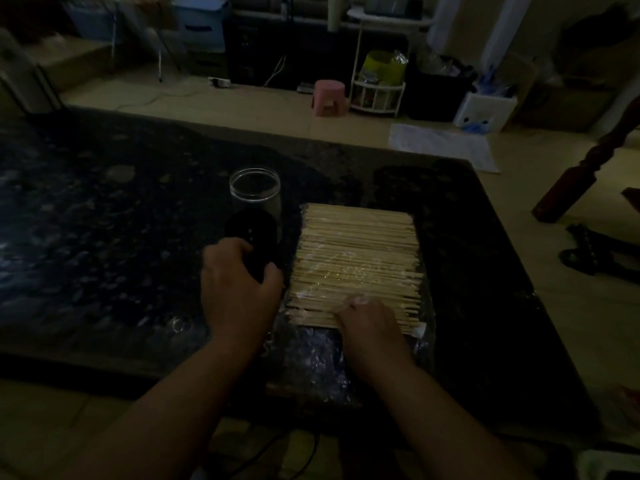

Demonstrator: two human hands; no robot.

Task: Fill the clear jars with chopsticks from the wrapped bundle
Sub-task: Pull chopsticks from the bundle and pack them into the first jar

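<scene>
Chopstick bundle, right hand fingers curled onto near edge, left hand clamping dark object

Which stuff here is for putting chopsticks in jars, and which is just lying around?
For the job: chopstick bundle, clear jar, plastic wrap, dark object in the left hand, right hand on the bundle.
Just lying about: pink stool, white rack, white sheet on the floor.

Person's arms and grips, head view.
Left grip and right grip bare; both forearms bare to the lower frame edge.
</scene>
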